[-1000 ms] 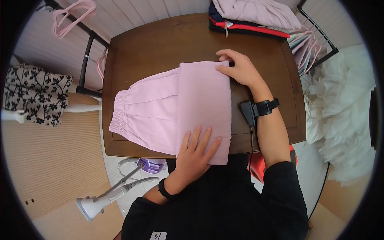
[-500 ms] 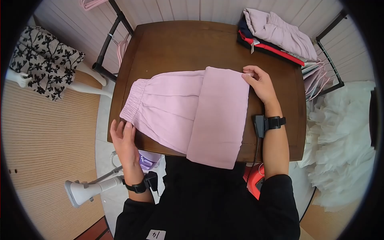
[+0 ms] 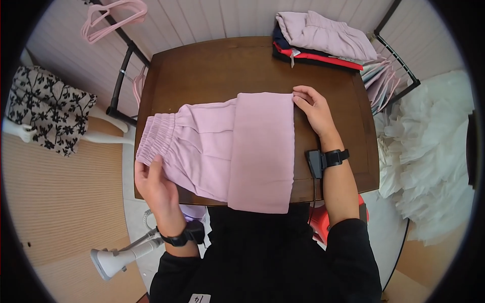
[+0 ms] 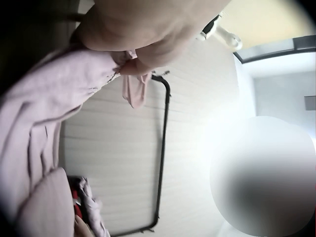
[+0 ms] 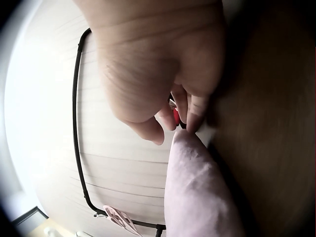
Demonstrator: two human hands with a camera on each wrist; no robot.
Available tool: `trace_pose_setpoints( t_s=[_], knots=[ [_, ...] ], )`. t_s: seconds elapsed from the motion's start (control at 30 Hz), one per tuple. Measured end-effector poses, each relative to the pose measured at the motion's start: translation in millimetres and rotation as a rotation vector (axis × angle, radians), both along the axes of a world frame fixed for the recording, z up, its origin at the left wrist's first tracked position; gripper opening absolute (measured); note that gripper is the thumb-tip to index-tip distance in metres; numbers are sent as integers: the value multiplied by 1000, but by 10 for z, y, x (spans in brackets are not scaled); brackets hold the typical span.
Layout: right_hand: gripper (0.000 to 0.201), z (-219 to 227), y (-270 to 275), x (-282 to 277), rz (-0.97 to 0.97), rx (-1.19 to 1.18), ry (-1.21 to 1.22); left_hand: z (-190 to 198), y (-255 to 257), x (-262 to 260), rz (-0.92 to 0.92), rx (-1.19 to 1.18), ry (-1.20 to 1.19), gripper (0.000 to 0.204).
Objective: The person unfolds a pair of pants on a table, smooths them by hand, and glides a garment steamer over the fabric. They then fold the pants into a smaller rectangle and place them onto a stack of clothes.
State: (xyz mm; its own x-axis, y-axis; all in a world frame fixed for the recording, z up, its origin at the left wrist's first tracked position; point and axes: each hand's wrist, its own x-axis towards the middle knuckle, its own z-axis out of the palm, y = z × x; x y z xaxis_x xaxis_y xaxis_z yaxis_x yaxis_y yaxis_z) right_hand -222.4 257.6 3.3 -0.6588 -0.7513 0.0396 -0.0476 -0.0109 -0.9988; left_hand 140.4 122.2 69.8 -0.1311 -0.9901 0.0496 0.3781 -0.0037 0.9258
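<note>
A pair of light pink elastic-waist pants (image 3: pixel 262 151) lies flat on the brown wooden table (image 3: pixel 212 65), its leg end folded over into a wide band at the right. My left hand (image 3: pixel 157 189) pinches the near corner of the gathered waistband (image 3: pixel 154 136), thumb on top and fingers beneath. In the left wrist view that waistband corner sits between thumb and fingers, slightly raised. At the far right corner of the folded band is my right hand (image 3: pixel 316 108), fingertips at the cloth's edge. The right wrist view shows its thumb (image 5: pixel 150 132) apart from the fingers, loosely bent.
Folded clothes (image 3: pixel 323 38) in pale pink, red and dark navy are stacked at the table's back right. Racks with pink hangers (image 3: pixel 113 20) flank the table. A dressed mannequin (image 3: pixel 50 111) stands left, a white ruffled garment (image 3: pixel 429 151) right, a steamer head (image 3: pixel 108 262) below left.
My left hand has left the folded band, moved to the waistband and taken hold of its near corner. The right hand stays by the far right corner of the fold.
</note>
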Motion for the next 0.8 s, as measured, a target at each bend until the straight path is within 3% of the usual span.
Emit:
trace_pose_setpoints(
  t_s=[0.1,0.17,0.3,0.33,0.4,0.5,0.53,0.6,0.63,0.7,0.8],
  knots=[
    [29,-46,46,-54,-43,-11,54,366,594,-421,-1,-180,-127,33],
    [28,12,87,-70,-73,9,96,352,812,-587,-253,-674,-382,42],
    [34,193,247,-90,234,104,-281,116,1276,-1072,-814,-1055,-668,46],
    [40,273,306,-60,264,188,-337,27,1329,-1089,-826,-1061,-664,46],
    [40,335,387,-127,310,216,-358,-98,1417,-1099,-1139,-1165,-563,49],
    [48,375,482,-146,420,291,-338,-1,1302,-983,-1232,-1019,-492,50],
    [56,380,510,-135,518,306,-213,27,1223,-927,-1246,-1018,-494,50],
    [77,479,511,-99,644,396,-79,79,1037,-809,-1080,-983,-625,53],
    [77,542,506,-69,640,391,-86,108,977,-770,-1088,-984,-630,53],
    [81,617,495,-20,657,488,215,153,889,-726,-924,-909,-931,55],
    [83,525,465,-38,644,465,229,33,953,-662,-948,-936,-1074,59]
  ],
)
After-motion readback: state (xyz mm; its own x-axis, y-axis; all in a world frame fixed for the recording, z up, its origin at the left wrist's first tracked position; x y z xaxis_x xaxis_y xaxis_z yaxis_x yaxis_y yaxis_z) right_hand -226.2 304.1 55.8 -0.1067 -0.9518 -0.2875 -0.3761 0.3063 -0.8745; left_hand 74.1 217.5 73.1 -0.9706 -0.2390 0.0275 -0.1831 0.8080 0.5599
